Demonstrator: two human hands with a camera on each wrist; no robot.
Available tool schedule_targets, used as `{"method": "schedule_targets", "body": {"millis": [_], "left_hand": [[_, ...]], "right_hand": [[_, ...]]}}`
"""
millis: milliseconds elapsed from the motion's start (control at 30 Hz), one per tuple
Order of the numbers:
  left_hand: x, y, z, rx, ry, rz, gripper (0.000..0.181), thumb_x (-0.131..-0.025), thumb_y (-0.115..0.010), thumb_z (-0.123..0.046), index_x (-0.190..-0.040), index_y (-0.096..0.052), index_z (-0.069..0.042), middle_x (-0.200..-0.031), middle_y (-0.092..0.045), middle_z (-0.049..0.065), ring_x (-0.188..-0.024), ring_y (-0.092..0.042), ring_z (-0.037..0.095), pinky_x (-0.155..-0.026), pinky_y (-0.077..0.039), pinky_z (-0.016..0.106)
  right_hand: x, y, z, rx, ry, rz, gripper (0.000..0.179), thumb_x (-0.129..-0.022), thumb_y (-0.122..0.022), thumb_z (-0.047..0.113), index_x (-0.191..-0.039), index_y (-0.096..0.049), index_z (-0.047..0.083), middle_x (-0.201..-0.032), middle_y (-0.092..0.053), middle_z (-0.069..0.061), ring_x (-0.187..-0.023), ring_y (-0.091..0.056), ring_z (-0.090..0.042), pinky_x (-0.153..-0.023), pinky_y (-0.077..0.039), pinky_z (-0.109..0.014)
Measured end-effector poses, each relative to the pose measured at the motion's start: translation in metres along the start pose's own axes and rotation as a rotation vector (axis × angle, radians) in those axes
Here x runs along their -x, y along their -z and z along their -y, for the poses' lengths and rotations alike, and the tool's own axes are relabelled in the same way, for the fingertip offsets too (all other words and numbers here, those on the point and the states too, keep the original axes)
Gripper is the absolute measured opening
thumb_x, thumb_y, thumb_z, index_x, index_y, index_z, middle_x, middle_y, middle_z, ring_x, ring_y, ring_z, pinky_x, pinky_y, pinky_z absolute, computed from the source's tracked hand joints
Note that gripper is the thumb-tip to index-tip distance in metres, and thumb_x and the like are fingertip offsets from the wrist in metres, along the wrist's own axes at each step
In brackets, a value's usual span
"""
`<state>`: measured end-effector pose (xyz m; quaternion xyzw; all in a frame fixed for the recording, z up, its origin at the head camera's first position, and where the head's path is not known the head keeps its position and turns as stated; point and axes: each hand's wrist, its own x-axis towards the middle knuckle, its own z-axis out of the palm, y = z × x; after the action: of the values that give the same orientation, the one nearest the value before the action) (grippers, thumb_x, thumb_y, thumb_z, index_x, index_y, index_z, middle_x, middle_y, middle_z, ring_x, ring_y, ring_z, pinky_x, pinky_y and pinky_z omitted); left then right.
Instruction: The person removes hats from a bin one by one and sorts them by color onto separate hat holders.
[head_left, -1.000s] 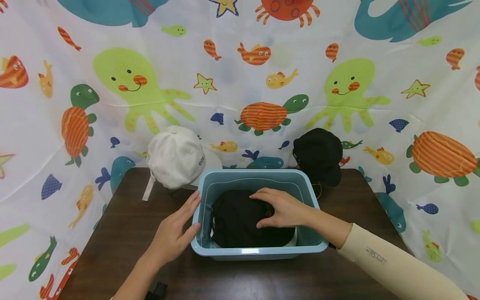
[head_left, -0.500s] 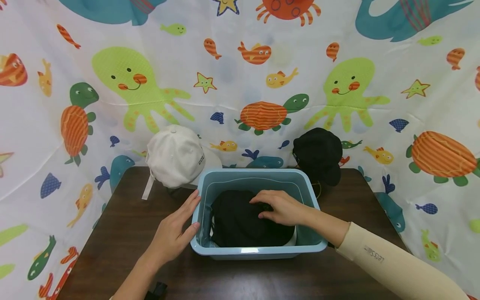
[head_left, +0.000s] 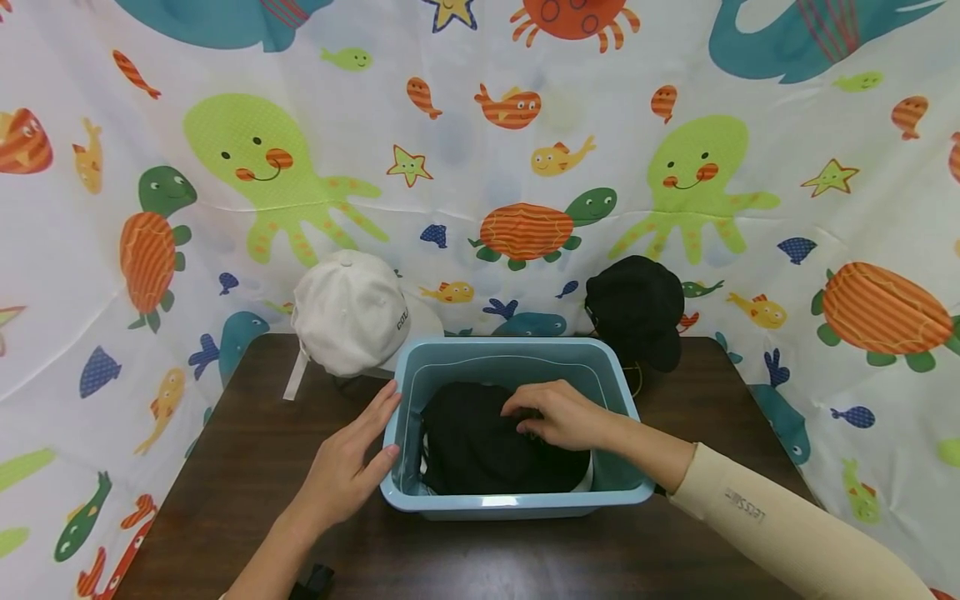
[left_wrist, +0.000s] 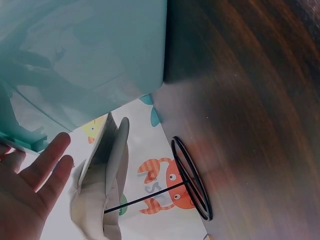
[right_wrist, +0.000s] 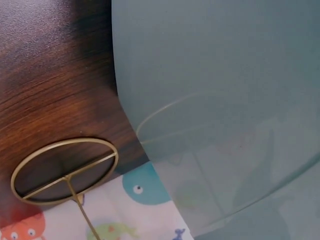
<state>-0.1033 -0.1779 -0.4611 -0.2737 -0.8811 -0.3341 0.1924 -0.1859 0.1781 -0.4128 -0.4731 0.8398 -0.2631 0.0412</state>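
Note:
A light blue plastic bin (head_left: 517, 502) stands on the dark wooden table. Inside it lies a black cap (head_left: 480, 442), with a whitish edge showing beneath it at both sides. My right hand (head_left: 566, 417) reaches in over the right wall and pinches the top of this cap between curled fingers and thumb. My left hand (head_left: 345, 467) rests with straight, spread fingers against the bin's left rim. In the left wrist view the left fingers (left_wrist: 47, 162) lie along the bin's outer side. The bin wall (right_wrist: 215, 75) hides my right hand in the right wrist view.
Behind the bin, a white cap (head_left: 348, 312) sits at left on a black wire stand (left_wrist: 192, 185). At right, another black cap (head_left: 637, 308) sits above a gold wire stand (right_wrist: 65, 145). A sea-animal curtain (head_left: 450, 183) hangs behind the table (head_left: 495, 567).
My right fingers and thumb have drawn together on the black cap, the thumb rising towards the fingertips. My left hand, the bin and the caps behind have stayed in place.

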Motion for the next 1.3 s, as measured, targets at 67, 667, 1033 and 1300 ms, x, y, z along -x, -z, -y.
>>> {"method": "schedule_targets", "body": {"millis": [67,667,1033,1300], "left_hand": [[0.000,0.000,0.000,0.001,-0.001,-0.002,0.066,-0.097,-0.064,-0.015,-0.160,-0.044,-0.011,-0.167,-0.038,0.003,-0.146,-0.048,0.023,-0.115,-0.024,0.012],[0.000,0.000,0.000,0.021,-0.017,-0.027,0.066,-0.095,-0.064,-0.013,-0.159,-0.046,-0.009,-0.166,-0.040,0.004,-0.145,-0.049,0.021,-0.115,-0.026,0.012],[0.001,-0.002,0.001,0.011,-0.005,-0.011,0.066,-0.096,-0.064,-0.014,-0.160,-0.045,-0.011,-0.167,-0.039,0.003,-0.146,-0.048,0.023,-0.114,-0.026,0.013],[0.000,-0.001,0.000,0.014,-0.006,-0.016,0.064,-0.097,-0.064,-0.014,-0.158,-0.046,-0.008,-0.166,-0.039,0.003,-0.145,-0.048,0.024,-0.114,-0.025,0.013]], "right_hand": [[0.000,0.000,0.000,-0.005,0.004,-0.002,0.025,-0.093,-0.075,0.000,-0.115,-0.075,0.011,-0.109,-0.075,0.000,-0.091,-0.068,-0.009,-0.085,-0.060,-0.030],[0.005,0.010,0.001,-0.018,0.066,-0.166,0.026,-0.088,-0.078,-0.005,-0.110,-0.076,0.010,-0.102,-0.075,0.000,-0.084,-0.067,-0.009,-0.074,-0.059,-0.031],[0.006,0.027,0.013,-0.045,0.072,-0.211,0.029,-0.086,-0.077,-0.010,-0.110,-0.077,0.007,-0.100,-0.076,-0.001,-0.083,-0.068,-0.010,-0.073,-0.059,-0.031],[0.007,0.036,0.016,-0.022,0.104,-0.244,0.029,-0.084,-0.078,-0.011,-0.108,-0.076,0.006,-0.095,-0.074,-0.002,-0.081,-0.066,-0.011,-0.071,-0.058,-0.031]]}}
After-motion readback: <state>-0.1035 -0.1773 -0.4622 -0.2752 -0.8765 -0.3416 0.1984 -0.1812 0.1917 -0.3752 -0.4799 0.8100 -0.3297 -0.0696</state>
